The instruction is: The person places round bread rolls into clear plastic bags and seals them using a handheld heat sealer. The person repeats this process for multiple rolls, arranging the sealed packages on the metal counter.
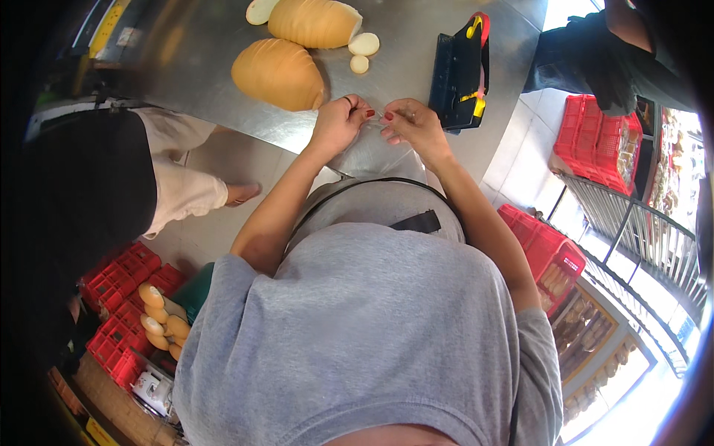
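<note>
At the near edge of the steel table (201, 97), my two hands are close together. My left hand (341, 128) pinches the rim of a clear plastic bag (381, 157) between thumb and finger. Facing it, my right hand (419, 131) also has its thumb and fingers closed on the bag's rim. The thin, see-through bag hangs below my fingers, and its outline is hard to make out. Just beyond my left hand lies a sliced bread loaf (279, 74). A second sliced loaf (312, 22) lies behind it, with cut end pieces (363, 44) alongside.
A black bag-neck tape sealer (460, 70) with red and yellow parts stands right of my right hand. People stand at left (82, 171) and far right (595, 56). Red crates (595, 137) are stacked at right; more crates (123, 279) and loaves (160, 320) sit lower left.
</note>
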Motion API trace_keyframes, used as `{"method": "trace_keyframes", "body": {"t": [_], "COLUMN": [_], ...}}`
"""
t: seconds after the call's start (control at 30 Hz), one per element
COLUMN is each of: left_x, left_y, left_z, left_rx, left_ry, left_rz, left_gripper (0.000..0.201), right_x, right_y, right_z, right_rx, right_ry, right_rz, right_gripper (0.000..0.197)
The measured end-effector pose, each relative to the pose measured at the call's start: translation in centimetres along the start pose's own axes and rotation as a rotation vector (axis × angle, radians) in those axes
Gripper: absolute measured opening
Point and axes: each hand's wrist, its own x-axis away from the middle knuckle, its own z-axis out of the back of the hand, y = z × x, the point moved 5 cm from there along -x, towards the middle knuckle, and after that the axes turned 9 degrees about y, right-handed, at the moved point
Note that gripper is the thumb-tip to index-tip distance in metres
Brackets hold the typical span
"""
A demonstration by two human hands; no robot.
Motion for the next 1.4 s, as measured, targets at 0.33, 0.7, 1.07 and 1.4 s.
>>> {"method": "trace_keyframes", "body": {"t": [0.33,0.7,1.07,1.4], "left_x": [0.6,1.9,11.4,8.3], "left_y": [4.7,6.4,-2.7,7.6], "left_z": [0.1,18.2,26.0,14.2], "left_rx": [0.114,0.661,-0.246,0.058], "left_ry": [-0.029,0.617,0.746,0.306], "left_rz": [-0.208,-0.080,0.177,-0.100], "left_gripper": [0.022,0.016,0.019,0.021], "right_x": [-0.2,-0.8,0.3,6.3], "right_y": [-2.7,-1.4,-1.5,-10.3], "right_z": [-0.7,1.9,-2.9,-12.5], "right_rx": [0.301,-0.067,0.134,0.534], "right_ry": [0.000,-0.070,-0.161,-0.409], "right_rz": [0.157,-0.078,0.136,0.641], "right_gripper": [0.022,0.018,0.009,0.010]}}
